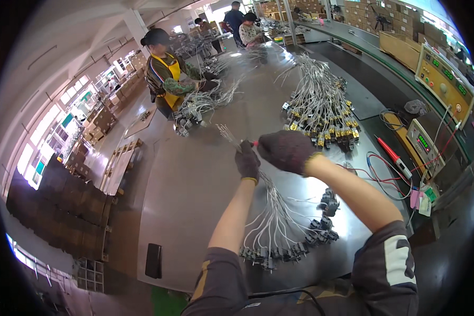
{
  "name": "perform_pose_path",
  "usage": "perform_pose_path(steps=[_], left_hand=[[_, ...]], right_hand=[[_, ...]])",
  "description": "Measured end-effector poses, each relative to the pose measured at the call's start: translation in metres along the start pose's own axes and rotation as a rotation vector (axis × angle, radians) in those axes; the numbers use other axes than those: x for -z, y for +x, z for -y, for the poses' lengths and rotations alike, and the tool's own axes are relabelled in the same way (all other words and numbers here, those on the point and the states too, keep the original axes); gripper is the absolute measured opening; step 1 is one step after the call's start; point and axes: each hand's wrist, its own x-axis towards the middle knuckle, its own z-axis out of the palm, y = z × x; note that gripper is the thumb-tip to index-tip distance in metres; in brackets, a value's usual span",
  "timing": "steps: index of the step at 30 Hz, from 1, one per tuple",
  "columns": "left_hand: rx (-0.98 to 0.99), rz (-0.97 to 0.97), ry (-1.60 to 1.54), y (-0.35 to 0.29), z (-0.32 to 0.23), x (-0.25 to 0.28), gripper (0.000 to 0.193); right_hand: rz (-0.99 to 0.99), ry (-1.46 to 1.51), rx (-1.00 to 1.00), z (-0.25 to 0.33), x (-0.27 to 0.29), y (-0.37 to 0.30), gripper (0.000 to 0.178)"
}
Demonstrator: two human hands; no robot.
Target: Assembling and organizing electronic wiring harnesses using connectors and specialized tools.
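My left hand (247,162), in a dark knitted glove, is closed around a bundle of white cables (273,197). Thin cable ends (226,134) fan out beyond its fingers. Toward me the cables spread over the metal table and end in black plugs (271,258), with more plugs (321,229) to the right. My right hand (287,151), gloved alike, is a fist just right of the left one, close to the bundle. A small bit of red (255,143) shows at its fingertips; the rest of what it grips is hidden.
Past my right hand lies a large heap of cables with black and yellow connectors (326,124). A red test probe (392,155) and meters (426,145) stand at right. A co-worker (168,73) handles cables (195,108) at the far left. A black flat object (153,260) lies near left.
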Motion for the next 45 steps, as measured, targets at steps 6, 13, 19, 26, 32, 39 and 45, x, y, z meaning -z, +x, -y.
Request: perform_pose_path(steps=[6, 13, 19, 26, 32, 39, 45], left_hand=[[-0.992, 0.786, 0.988, -0.021, 0.033, 0.079, 0.031], [-0.223, 0.777, 0.099, -0.045, -0.025, 0.049, 0.01], [0.022, 0.638, 0.15, -0.105, -0.155, -0.016, 0.014], [-0.118, 0.81, 0.871, -0.203, -0.228, -0.215, 0.03], [0.012, 0.725, 0.7, -0.128, -0.19, -0.305, 0.034], [-0.312, 0.376, 0.27, -0.008, -0.035, -0.481, 0.047], [-0.783, 0.135, 0.588, 0.032, 0.061, -0.533, 0.099]], right_hand=[[-0.575, 0.422, -0.059, -0.114, 0.09, -0.11, 0.035], [-0.66, -0.123, -0.82, -0.331, 0.136, -0.271, 0.049], [-0.313, -0.08, -0.369, -0.328, -0.029, -0.274, 0.056], [-0.448, 0.028, -0.272, -0.312, -0.101, -0.324, 0.047], [-0.434, -0.007, -0.339, -0.295, -0.061, -0.397, 0.045], [-0.428, -0.06, -0.38, -0.33, -0.054, -0.399, 0.026], [-0.426, 0.075, -0.412, -0.374, -0.046, -0.379, 0.03]])
